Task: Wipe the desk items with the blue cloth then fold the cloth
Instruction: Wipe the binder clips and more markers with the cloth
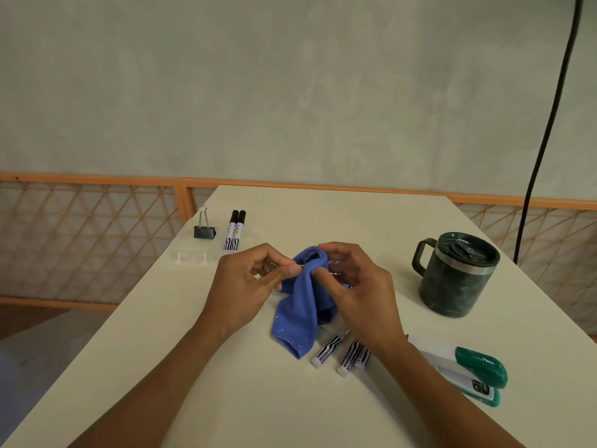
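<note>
The blue cloth (295, 318) hangs bunched from between my hands down onto the white desk (226, 383). My right hand (358, 286) grips the cloth's upper end, with the fingers curled round it. My left hand (248, 286) pinches a small item with metal wire loops (270, 267) whose other end is wrapped in the cloth. Most of that item is hidden. A black binder clip (204, 231) and two black-capped markers (235, 229) lie at the far left. Three more markers (329, 347) lie near my right wrist.
A dark green lidded mug (455, 276) stands at the right. Near the front right lies a green and white stapler (468, 373). A small clear plastic piece (191, 257) sits by the desk's left edge. A black cable (549, 130) hangs at the right. An orange lattice railing (80, 227) runs behind.
</note>
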The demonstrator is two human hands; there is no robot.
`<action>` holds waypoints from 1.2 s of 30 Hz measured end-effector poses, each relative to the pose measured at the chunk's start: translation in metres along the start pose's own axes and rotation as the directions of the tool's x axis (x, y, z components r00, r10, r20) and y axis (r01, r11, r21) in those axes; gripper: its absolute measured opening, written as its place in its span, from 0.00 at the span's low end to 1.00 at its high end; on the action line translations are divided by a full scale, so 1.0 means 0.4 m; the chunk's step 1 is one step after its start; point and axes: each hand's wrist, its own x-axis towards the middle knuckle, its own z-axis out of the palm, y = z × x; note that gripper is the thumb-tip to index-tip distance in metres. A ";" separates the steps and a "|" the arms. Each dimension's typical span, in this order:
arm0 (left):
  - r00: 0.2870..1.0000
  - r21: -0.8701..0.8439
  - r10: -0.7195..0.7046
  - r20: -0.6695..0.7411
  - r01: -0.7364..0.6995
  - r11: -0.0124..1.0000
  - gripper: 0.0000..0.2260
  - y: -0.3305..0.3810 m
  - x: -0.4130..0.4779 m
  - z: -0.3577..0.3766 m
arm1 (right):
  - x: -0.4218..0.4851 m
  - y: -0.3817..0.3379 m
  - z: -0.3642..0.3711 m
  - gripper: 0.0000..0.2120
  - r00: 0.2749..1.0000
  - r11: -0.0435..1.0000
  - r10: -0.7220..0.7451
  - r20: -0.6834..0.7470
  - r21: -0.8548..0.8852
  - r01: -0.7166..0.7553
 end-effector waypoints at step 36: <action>0.987 -0.068 -0.108 -0.122 0.101 0.993 0.02 -0.021 0.011 -0.013 | 0.018 0.008 -0.034 0.13 0.997 0.986 0.078 0.024 0.144 -0.081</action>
